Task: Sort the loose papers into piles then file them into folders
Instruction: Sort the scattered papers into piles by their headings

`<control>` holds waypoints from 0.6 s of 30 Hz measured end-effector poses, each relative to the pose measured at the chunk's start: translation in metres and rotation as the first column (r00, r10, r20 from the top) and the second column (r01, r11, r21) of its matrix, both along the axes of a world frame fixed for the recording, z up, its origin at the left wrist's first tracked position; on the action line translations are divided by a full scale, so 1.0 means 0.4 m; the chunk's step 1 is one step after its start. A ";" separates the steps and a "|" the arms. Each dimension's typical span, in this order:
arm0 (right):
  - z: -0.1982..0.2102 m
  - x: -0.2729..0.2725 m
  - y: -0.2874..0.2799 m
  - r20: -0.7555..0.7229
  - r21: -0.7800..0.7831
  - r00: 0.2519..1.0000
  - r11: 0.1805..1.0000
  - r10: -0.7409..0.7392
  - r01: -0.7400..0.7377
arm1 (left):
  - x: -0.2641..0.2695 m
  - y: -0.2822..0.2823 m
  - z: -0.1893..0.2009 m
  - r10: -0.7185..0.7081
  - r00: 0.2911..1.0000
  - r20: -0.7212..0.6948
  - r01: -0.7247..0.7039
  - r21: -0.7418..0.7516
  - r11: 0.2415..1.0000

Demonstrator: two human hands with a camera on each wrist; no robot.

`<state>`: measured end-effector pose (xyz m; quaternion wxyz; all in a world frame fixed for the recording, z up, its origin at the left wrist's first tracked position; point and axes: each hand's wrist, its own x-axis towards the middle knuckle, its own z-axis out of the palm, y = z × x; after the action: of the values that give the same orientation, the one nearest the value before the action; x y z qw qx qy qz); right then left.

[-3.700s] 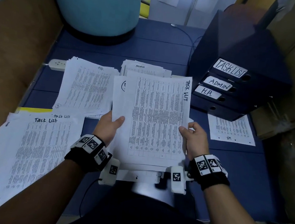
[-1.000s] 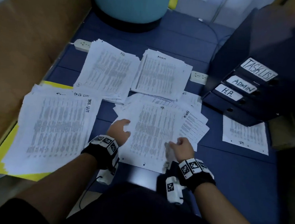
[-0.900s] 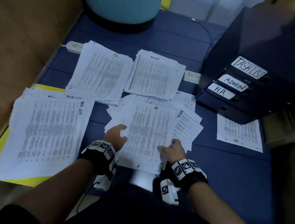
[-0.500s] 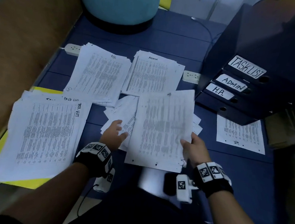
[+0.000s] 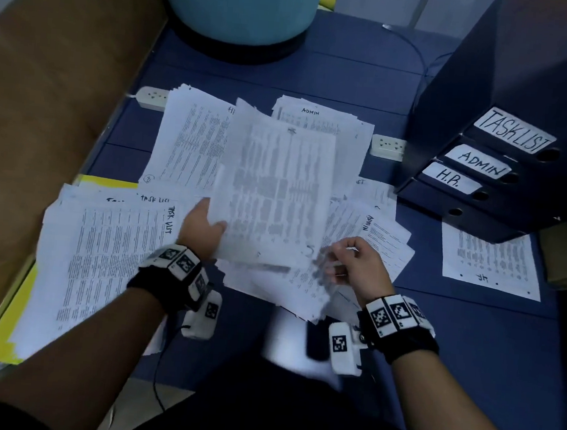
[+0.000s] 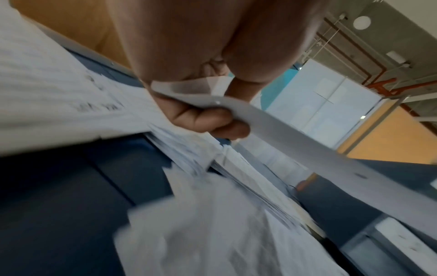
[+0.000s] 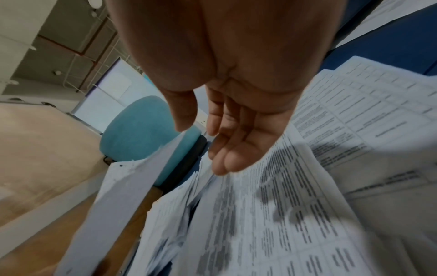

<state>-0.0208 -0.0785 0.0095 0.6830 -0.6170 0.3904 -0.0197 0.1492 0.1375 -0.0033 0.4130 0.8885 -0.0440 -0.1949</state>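
My left hand (image 5: 202,228) pinches the lower left edge of a printed sheet (image 5: 270,193) and holds it raised over the middle of the blue table (image 5: 469,351). In the left wrist view its thumb and fingers (image 6: 208,121) grip that sheet (image 6: 295,142). My right hand (image 5: 353,265) hovers with relaxed fingers over the heap of loose papers (image 5: 369,236) and holds nothing; in the right wrist view this hand (image 7: 227,138) is open above the heap (image 7: 283,205). Three sorted piles lie flat: Task List (image 5: 110,254) left, HR (image 5: 192,145) behind, Admin (image 5: 321,122) beside HR.
Dark binders (image 5: 492,157) labelled TASKLIST, ADMIN and H.R. are stacked at the right, with a single sheet (image 5: 490,263) in front. A teal chair (image 5: 239,1) stands behind. Power strips (image 5: 151,97) (image 5: 387,147) lie by the piles. A yellow folder (image 5: 106,182) lies under the Task List pile.
Half a second ago my right hand held the raised sheet by its right edge. Now my left hand holds it, farther left and back, and my right hand has let go.
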 end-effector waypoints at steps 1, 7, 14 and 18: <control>-0.005 0.008 0.008 -0.018 0.003 1.000 1.000 0.019 -0.019 | 0.038 0.019 -0.004 0.036 0.999 0.003 -0.036 0.016 0.999; -0.081 0.032 0.013 -0.232 -0.147 0.972 0.987 0.030 -0.066 | 0.253 0.104 -0.016 0.099 0.986 0.137 -0.118 0.136 0.984; -0.136 0.046 -0.010 -0.503 -0.429 0.855 0.896 -0.129 -0.118 | 0.437 0.114 -0.089 0.023 0.998 0.059 -0.035 0.222 0.975; -0.170 0.060 -0.005 -0.542 -0.470 0.805 0.881 -0.241 -0.053 | 0.462 0.099 -0.121 0.002 0.998 0.055 -0.022 0.367 0.930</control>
<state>0.0033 -0.0807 -0.0585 0.3597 -0.7164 0.5962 0.0438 0.3341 0.1771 -0.0518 0.2396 0.9552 -0.0125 -0.1730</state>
